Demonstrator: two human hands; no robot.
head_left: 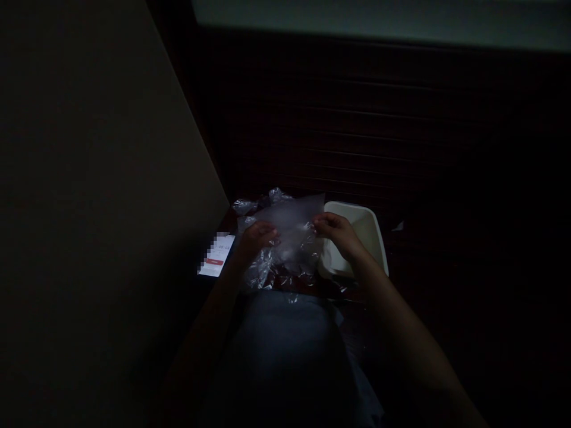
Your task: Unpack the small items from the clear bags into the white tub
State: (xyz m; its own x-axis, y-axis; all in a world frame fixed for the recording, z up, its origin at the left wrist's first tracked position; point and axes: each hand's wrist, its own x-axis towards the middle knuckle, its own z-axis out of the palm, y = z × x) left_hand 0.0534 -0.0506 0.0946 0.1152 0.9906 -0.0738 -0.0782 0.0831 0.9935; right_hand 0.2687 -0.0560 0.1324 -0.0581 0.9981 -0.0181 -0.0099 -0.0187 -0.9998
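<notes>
Holding a translucent plastic sheet left of the white tub, the left hand and right hand seem to pinch opposite sides, apparently spreading it, the next move calling for light, even tension.

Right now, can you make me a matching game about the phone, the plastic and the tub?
1. phone
2. plastic
3. tub

A. whitish and open on top
B. see-through, between the left hand and the right hand
C. screen lit up

Pairs: 1-C, 2-B, 3-A
</notes>
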